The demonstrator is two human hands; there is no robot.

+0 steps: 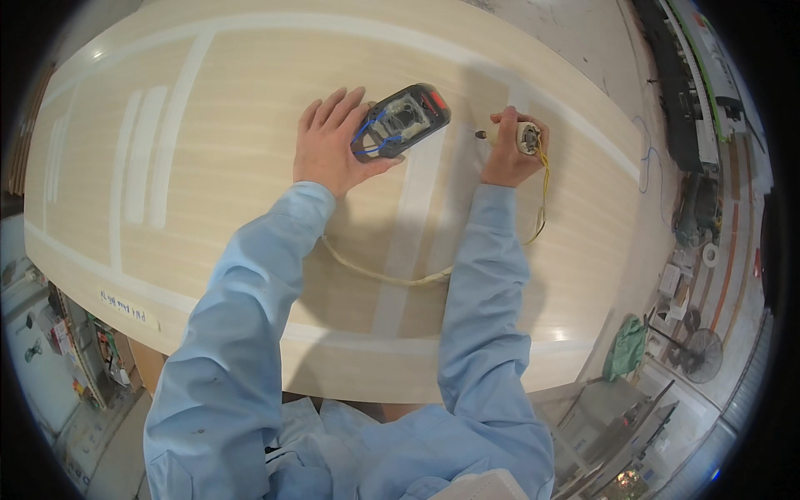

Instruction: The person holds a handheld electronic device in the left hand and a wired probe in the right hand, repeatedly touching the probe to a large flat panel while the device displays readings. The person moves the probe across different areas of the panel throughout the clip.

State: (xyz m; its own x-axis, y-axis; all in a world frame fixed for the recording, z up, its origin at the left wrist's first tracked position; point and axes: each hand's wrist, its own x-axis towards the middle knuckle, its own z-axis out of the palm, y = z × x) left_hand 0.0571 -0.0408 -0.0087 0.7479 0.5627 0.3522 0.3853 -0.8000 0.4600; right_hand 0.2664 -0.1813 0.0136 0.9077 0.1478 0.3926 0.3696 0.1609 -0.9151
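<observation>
Black plastic housing on the left, with its long axis running diagonally: the red-patched end aims up and to the right, away from the person, and the blue wires are at the near-left end. Pale round fitting on the right has its wired face turned rightward; a dark-tipped stub pokes out leftward, but fingers cover the middle, so can't tell if it's one piece. All this is over a big cream panel with whitish strips, and a pale cable curves across it between the forearms. Around that it's a workshop, with a round fan and a green cloth off to the right. Grip-wise, the left hand has the housing pinched between thumb and index, other fingers spread, while the right hand is curled around the fitting, yellow wire dangling beside the wrist.
</observation>
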